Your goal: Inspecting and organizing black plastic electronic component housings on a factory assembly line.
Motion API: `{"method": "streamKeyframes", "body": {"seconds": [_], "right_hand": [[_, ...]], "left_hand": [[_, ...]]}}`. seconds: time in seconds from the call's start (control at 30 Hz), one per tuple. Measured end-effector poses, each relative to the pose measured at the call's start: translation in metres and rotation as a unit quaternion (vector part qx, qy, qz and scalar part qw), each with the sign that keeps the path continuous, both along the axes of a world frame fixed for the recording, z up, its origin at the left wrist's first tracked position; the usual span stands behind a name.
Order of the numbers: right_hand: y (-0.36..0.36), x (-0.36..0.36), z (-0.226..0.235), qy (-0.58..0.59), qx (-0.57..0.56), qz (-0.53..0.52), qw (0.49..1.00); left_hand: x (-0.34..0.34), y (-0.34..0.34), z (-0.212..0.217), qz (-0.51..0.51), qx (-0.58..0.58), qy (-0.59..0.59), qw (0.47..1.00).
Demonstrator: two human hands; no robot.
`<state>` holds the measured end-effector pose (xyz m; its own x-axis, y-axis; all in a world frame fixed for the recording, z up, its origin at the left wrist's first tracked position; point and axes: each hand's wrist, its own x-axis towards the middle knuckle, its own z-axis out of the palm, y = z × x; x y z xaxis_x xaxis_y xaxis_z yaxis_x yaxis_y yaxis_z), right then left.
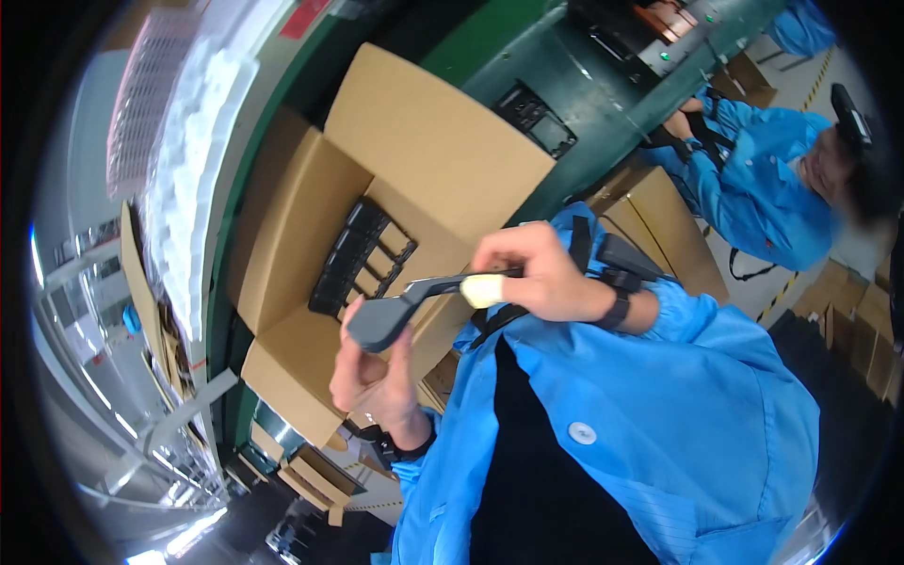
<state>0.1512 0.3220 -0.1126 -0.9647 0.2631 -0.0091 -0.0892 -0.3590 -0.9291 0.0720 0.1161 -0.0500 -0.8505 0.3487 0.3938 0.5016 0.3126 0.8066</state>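
Note:
Between my two hands is a dark grey plastic part with a broad rounded end and a narrower bent arm. My left hand grips the rounded end between thumb and fingers. The narrow end is pinched in my right hand, whose curled fingers partly hide it. A pale yellow piece shows at the right thumb tip; I cannot tell whether it covers the thumb or belongs to the part. Just beyond my hands, a black plastic frame with several openings lies inside an open cardboard box.
Another black frame lies on the green work surface behind the box. A person in a blue jacket works at the right, near a closed carton. White plastic trays are stacked at the left.

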Motion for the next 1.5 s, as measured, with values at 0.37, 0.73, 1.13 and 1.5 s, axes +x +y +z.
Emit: {"method": "streamKeyframes", "body": {"seconds": [0.37,0.73,1.13,1.5], "right_hand": [[0.021,0.003,-0.014,0.076,0.198,-0.195,0.958],[0.114,0.07,-0.136,-0.22,0.152,-0.238,0.934],[0.078,0.082,-0.18,-0.29,0.115,-0.254,0.916],[0.115,-0.054,-0.277,-0.279,0.577,-0.154,0.752]], "left_hand": [[-0.114,-0.06,-0.008,0.018,-0.068,-0.139,0.988],[-0.256,0.019,-0.221,-0.166,-0.372,-0.094,0.908],[-0.239,-0.039,-0.304,-0.072,-0.565,0.21,0.794],[-0.133,0.022,-0.138,-0.055,-0.412,0.066,0.907]]}}
